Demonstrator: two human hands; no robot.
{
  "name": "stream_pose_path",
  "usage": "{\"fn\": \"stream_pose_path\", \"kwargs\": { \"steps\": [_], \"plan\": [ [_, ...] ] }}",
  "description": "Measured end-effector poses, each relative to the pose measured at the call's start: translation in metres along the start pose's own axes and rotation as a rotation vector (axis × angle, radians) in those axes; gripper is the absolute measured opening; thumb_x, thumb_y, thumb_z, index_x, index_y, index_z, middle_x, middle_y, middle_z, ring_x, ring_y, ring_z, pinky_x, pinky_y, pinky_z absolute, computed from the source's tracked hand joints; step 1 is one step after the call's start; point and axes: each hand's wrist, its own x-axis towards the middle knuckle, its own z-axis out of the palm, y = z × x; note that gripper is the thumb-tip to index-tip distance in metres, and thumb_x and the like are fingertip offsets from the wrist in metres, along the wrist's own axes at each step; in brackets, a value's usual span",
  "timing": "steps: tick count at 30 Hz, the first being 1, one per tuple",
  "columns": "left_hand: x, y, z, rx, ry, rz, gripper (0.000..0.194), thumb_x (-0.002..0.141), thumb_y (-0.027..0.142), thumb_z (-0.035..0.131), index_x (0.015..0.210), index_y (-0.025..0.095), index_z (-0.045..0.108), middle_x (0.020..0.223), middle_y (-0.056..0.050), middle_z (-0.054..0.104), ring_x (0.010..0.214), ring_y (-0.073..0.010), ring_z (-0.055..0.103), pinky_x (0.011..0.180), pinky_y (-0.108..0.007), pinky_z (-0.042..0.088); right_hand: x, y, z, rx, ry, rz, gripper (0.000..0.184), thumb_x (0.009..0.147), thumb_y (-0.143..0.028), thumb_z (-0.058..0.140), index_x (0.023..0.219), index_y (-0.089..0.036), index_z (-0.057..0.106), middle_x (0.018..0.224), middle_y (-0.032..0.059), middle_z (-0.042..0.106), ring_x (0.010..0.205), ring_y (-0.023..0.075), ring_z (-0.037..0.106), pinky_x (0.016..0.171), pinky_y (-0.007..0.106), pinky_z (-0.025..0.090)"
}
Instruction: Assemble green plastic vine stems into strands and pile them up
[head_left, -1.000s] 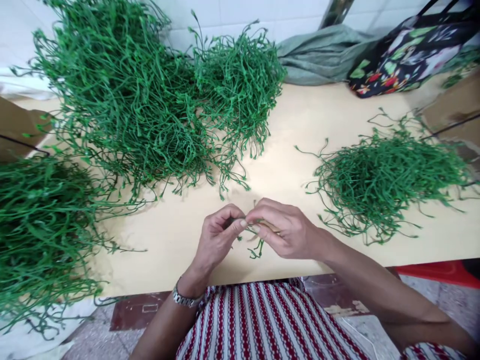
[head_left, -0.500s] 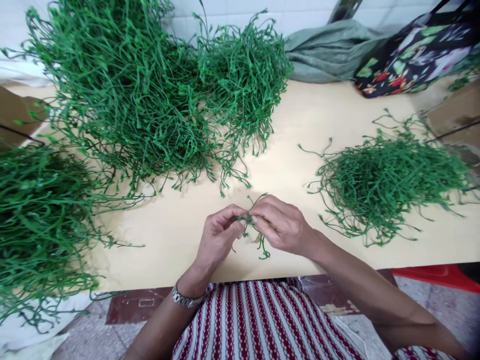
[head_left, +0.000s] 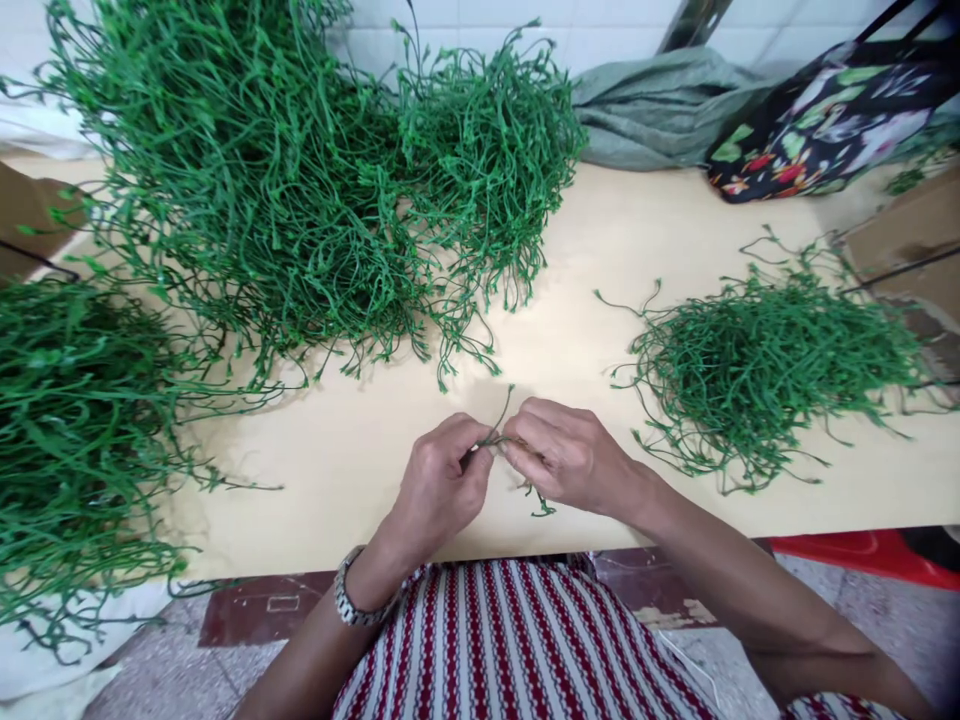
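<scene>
Close together over the front of the table, my left hand and my right hand both pinch thin green plant stems. Fingers and thumb of the left are closed on the stems, their ends hidden in the fist. Around the same stems the right hand's fingers are curled, and a few budded tips hang out below it. To the right lies a loose heap of similar stems. A much larger pile rises behind and to the left.
Another stem heap spills over the table's left front edge. Cardboard boxes stand at both sides. A grey-green cloth bundle and a floral bag lie along the tiled back wall. Something red shows below the table at right.
My left fingers have closed further around the stems, and the bud cluster that showed between the hands is no longer visible there. The piles lie as before.
</scene>
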Motion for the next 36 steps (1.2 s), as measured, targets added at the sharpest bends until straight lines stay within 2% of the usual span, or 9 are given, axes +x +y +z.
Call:
{"fn": "stream_pose_path", "kwargs": {
  "steps": [4,9,13,18,22,26,36],
  "plan": [
    [-0.003,0.002,0.004,0.1,0.06,0.14,0.019,0.076,0.005,0.044,0.081,0.015,0.059,0.078,-0.005,0.055,0.07,-0.0131,0.053,0.062,-0.023,0.043,0.003,-0.003,-0.007,0.137,-0.071,0.144,0.009,0.075,-0.009,0.043,0.071,-0.016,0.047,0.067,0.0009,0.049,0.06,0.0109,0.046,0.055,0.022,0.036],
    [-0.006,-0.001,0.007,0.193,0.135,0.222,0.019,0.075,0.003,0.045,0.084,0.014,0.057,0.079,-0.005,0.052,0.074,-0.0137,0.052,0.061,-0.023,0.043,0.005,-0.003,-0.011,0.22,-0.184,0.185,0.011,0.069,-0.007,0.044,0.066,-0.017,0.042,0.063,-0.0029,0.045,0.056,0.008,0.04,0.053,0.02,0.03],
    [-0.006,-0.001,0.005,0.167,0.123,0.212,0.017,0.075,0.002,0.045,0.081,0.015,0.054,0.078,-0.004,0.05,0.073,-0.0129,0.05,0.059,-0.022,0.04,0.007,-0.002,-0.012,0.242,-0.244,0.191,0.012,0.066,-0.006,0.045,0.065,-0.017,0.042,0.06,-0.0042,0.043,0.053,0.0067,0.036,0.051,0.02,0.027],
    [-0.003,0.001,0.0,-0.009,0.07,0.105,0.015,0.072,0.002,0.046,0.072,0.016,0.051,0.071,0.0,0.046,0.063,-0.0101,0.045,0.055,-0.021,0.036,0.005,-0.001,-0.01,0.208,-0.27,0.13,0.01,0.07,-0.007,0.043,0.067,-0.016,0.045,0.061,-0.0033,0.044,0.054,0.0076,0.036,0.052,0.021,0.028],
    [-0.001,-0.001,-0.001,-0.116,0.022,0.003,0.013,0.072,0.004,0.046,0.068,0.016,0.049,0.066,0.002,0.044,0.06,-0.0098,0.041,0.055,-0.022,0.033,0.0,0.001,-0.007,0.173,-0.251,0.044,0.012,0.07,-0.005,0.042,0.069,-0.016,0.047,0.061,-0.0021,0.044,0.058,0.009,0.039,0.056,0.022,0.031],
    [-0.001,-0.003,0.0,-0.155,0.012,-0.046,0.01,0.072,0.007,0.047,0.067,0.015,0.049,0.066,0.002,0.043,0.059,-0.0094,0.041,0.054,-0.023,0.032,-0.002,0.002,-0.003,0.17,-0.171,0.042,0.011,0.07,-0.006,0.042,0.067,-0.015,0.047,0.06,-0.0021,0.044,0.055,0.0083,0.039,0.054,0.021,0.031],
    [-0.001,-0.001,0.002,-0.078,-0.02,-0.032,0.011,0.07,0.005,0.048,0.068,0.015,0.054,0.067,0.001,0.047,0.058,-0.0087,0.041,0.054,-0.022,0.032,-0.009,0.003,0.01,-0.024,0.035,-0.059,0.014,0.069,-0.007,0.042,0.06,-0.016,0.047,0.056,-0.0013,0.04,0.055,0.0112,0.038,0.053,0.024,0.031]
  ]
}}
